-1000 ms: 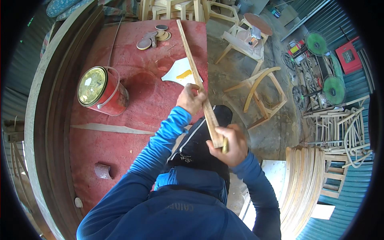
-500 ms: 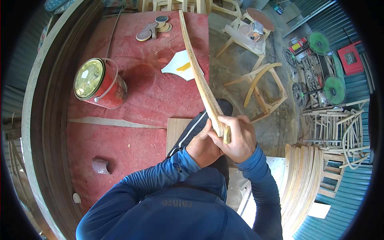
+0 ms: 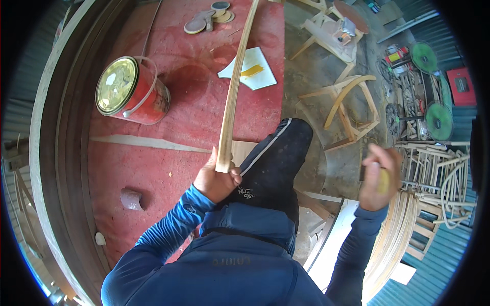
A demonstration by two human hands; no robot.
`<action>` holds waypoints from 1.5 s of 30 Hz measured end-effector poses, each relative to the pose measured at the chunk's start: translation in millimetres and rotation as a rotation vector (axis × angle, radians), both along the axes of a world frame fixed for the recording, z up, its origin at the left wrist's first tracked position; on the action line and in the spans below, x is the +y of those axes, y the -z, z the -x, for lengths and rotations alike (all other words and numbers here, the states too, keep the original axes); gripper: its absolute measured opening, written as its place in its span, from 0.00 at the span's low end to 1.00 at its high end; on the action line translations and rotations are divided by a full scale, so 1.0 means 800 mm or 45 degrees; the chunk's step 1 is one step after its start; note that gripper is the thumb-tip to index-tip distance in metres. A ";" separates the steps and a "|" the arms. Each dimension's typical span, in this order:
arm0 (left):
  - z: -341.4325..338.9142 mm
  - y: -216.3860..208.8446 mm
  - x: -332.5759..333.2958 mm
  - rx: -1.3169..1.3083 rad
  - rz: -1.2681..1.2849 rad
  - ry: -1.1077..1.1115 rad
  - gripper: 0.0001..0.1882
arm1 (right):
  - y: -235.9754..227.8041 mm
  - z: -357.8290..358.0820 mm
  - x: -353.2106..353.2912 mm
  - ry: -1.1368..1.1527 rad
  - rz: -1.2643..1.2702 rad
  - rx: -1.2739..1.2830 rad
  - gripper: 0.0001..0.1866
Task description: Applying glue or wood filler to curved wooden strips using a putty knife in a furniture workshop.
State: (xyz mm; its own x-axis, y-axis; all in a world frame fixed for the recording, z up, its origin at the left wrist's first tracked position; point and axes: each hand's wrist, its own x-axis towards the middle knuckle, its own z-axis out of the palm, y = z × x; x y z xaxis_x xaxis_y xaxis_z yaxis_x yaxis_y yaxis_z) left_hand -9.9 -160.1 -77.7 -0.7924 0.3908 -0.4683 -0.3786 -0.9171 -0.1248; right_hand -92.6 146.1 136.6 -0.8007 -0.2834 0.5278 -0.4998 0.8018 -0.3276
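Observation:
My left hand (image 3: 217, 181) is closed around the near end of a long, slightly curved wooden strip (image 3: 231, 107). The strip stretches away from me over the red surface, and its far end leaves the top of the view. Off to the right, my right hand (image 3: 380, 178) is closed on a small tool with a yellow handle (image 3: 383, 181); the fingers and blur hide its exact kind. Beyond the strip's middle lies a white angular sheet (image 3: 264, 80) with a smear of yellow-brown paste (image 3: 252, 71). The strip passes over its left part.
A red paint bucket (image 3: 153, 104) stands on the red surface (image 3: 178, 122) at left. Sanding discs (image 3: 195, 26) lie at the far side, and curled sandpaper (image 3: 131, 199) near me. Wooden frames (image 3: 352, 137) and stacked curved strips (image 3: 395, 229) are at right.
My right hand has moved away from the strip to the right, carrying the yellow-handled tool. My left hand and the strip's near end have shifted left, and the strip has swung round.

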 end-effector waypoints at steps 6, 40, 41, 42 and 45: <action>-0.021 0.055 -0.043 0.094 0.022 0.058 0.25 | 0.020 0.038 0.034 0.232 0.344 0.101 0.35; -0.017 0.071 -0.067 0.037 0.213 0.124 0.28 | 0.203 0.032 -0.100 -0.369 2.102 -1.270 0.11; -0.018 0.070 -0.066 0.025 0.186 0.112 0.28 | 0.202 0.033 -0.100 -0.362 2.054 -1.282 0.11; -0.019 0.069 -0.065 0.015 0.158 0.103 0.28 | 0.201 0.034 -0.101 -0.353 2.007 -1.292 0.11; -0.022 0.074 -0.071 0.055 0.161 0.076 0.27 | 0.201 0.039 -0.110 -0.396 2.021 -1.317 0.11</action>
State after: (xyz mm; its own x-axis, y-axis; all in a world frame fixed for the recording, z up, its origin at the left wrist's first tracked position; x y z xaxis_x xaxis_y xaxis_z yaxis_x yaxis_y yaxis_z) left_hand 7.7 -216.6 -136.9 -0.7901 0.3775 -0.4830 -0.4351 -0.9003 0.0081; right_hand -124.0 58.4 -24.2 -0.9488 -0.2661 -0.1700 0.2947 -0.5528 -0.7795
